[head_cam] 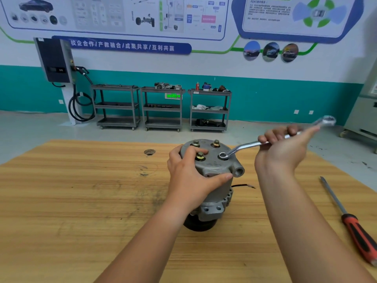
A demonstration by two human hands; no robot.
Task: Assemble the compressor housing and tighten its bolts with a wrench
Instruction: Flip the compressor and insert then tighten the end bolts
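A grey metal compressor housing stands upright on the wooden table, on a black pulley at its base. Three brass-coloured bolts stick up from its top cover. My left hand grips the cover from the left, fingers over the top and thumb along the front edge. My right hand holds the shaft of a silver ring wrench. The wrench's near ring sits over a fourth bolt at the right of the cover, and its far ring end points up and to the right.
A red-and-black screwdriver lies on the table at the right, near the edge. A dark hole marks the table top behind the housing. Three grey tool carts and a wall charger stand against the far wall.
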